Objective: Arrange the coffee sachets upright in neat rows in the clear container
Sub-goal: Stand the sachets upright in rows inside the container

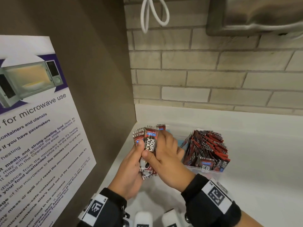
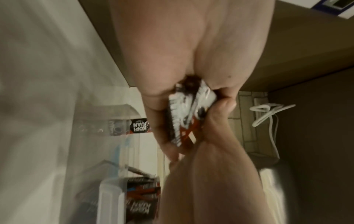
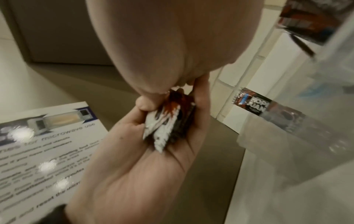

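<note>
A bundle of red-and-black coffee sachets (image 1: pixel 150 145) is held upright between both hands above the white counter. My left hand (image 1: pixel 131 169) grips the bundle from the left, thumb on its front. My right hand (image 1: pixel 166 155) grips it from the right, thumb pressed on the front sachet. To their right stands the clear container (image 1: pixel 204 172), with several sachets (image 1: pixel 208 148) packed upright in rows. The left wrist view shows the bundle (image 2: pixel 186 116) wedged between the palms. In the right wrist view the bundle (image 3: pixel 168 125) lies in my left palm, beside the container (image 3: pixel 306 144).
A brown panel with a microwave notice (image 1: pixel 36 128) stands close on the left. A brick wall (image 1: pixel 213 76) backs the white counter (image 1: pixel 254 161). A white cable (image 1: pixel 154 13) and a metal dispenser (image 1: pixel 254 15) hang above. One sachet (image 3: pixel 254 103) leans in the container's near-empty part.
</note>
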Tool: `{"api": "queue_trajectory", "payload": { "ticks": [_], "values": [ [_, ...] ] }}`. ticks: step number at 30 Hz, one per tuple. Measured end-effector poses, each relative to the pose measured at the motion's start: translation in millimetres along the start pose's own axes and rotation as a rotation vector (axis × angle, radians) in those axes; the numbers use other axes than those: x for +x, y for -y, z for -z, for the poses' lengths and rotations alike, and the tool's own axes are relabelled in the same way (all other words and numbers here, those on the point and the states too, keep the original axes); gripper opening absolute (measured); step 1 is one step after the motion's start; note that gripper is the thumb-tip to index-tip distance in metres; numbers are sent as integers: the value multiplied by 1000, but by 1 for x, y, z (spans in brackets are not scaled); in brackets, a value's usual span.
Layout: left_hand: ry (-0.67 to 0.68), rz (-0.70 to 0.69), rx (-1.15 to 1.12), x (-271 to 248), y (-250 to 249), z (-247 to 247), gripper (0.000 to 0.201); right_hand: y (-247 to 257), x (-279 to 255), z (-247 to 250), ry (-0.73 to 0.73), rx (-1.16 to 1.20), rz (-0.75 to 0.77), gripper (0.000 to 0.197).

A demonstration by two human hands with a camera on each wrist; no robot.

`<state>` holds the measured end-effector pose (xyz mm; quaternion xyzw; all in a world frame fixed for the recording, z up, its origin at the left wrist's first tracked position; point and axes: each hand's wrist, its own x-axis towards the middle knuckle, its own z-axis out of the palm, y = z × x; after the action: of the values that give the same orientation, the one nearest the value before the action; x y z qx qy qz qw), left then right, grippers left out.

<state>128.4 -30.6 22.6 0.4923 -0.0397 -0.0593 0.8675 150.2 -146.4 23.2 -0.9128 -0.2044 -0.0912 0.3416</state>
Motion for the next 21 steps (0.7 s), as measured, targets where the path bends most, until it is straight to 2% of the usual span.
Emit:
{"api": "queue_trajectory", "payload": {
  "ticks": [3,5,7,9,12,17,21],
  "values": [
    [-1,-40,24,2,-5,5,42,3,7,10,-101,-8,-24,102],
    [-15,-58,29,4,-7,5,39,7,10,18,-94,103,25,97],
    [-27,-60,28,6,-8,6,31,12,15,30,-30,280,25,80],
    [-34,-55,50,8,-9,7,25,13,24,42,22,354,-27,56],
    [-28,-29,94,10,-9,10,32,10,40,55,69,383,-87,33],
    [4,-6,107,17,-14,12,40,16,55,72,107,360,-101,27],
    [-70,-30,53,29,-22,15,40,17,69,93,70,396,-94,20]
  ]
}}
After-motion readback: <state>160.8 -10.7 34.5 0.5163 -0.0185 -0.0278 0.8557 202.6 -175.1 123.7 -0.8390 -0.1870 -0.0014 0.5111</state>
